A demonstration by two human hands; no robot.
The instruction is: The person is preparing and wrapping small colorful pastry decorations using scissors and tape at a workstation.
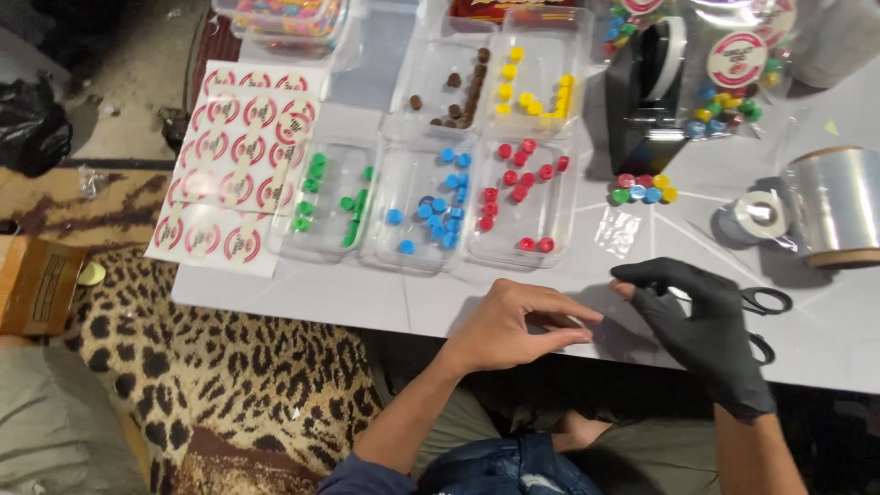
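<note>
My bare left hand [515, 323] and my black-gloved right hand [701, 323] meet over the white table's near edge, both pinching a small clear plastic bag [600, 321] stretched between them. The bag is nearly invisible against the table. Just beyond my hands stand clear trays of small round candies: green [325, 197], blue [431, 209], red [518, 188], brown [454, 92] and yellow [532, 87]. A short row of mixed-colour candies [643, 188] lies loose on the table. Another small clear bag [617, 229] lies flat near it.
Black scissors [765, 301] lie under my right hand. A roll of clear film [839, 206], a small tape roll [756, 215], a black tape dispenser [646, 92], a sheet of round red-and-white stickers [234, 165] and filled candy bags [733, 82] surround the trays. Leopard-print fabric [220, 357] lies at left.
</note>
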